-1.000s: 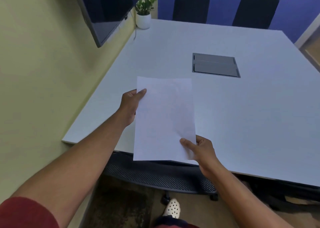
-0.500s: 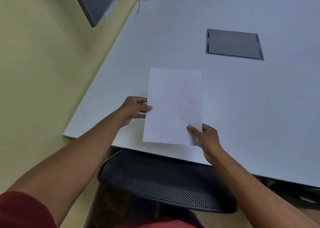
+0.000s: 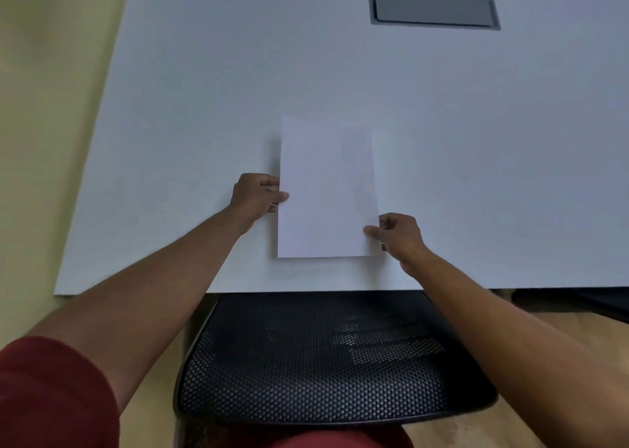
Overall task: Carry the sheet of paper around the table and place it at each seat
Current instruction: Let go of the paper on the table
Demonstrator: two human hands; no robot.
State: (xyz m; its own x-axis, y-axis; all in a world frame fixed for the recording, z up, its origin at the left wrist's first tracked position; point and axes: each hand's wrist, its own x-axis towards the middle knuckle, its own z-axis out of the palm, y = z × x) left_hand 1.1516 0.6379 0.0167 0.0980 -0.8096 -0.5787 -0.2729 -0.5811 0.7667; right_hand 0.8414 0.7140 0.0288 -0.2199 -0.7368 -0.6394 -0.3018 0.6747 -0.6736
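Note:
A white sheet of paper (image 3: 326, 189) lies lengthwise over the white table (image 3: 238, 73), a little back from the near edge. My left hand (image 3: 257, 195) pinches the sheet's left edge at mid-height, thumb on top. My right hand (image 3: 398, 235) pinches the lower right edge, thumb on top. A thin shadow along the left and bottom edges shows the paper just off or barely touching the tabletop. Directly below the near edge stands a black mesh chair (image 3: 326, 362), pushed partly under the table.
A grey cable hatch (image 3: 432, 0) is set into the table at the far right. A yellow wall (image 3: 44, 107) runs close along the table's left side. Wooden floor (image 3: 510, 424) shows to the right of the chair.
Both hands have lowered the sheet forward onto the table in front of the chair. My view has tilted down, so the far chairs, the plant and the screen have left the frame.

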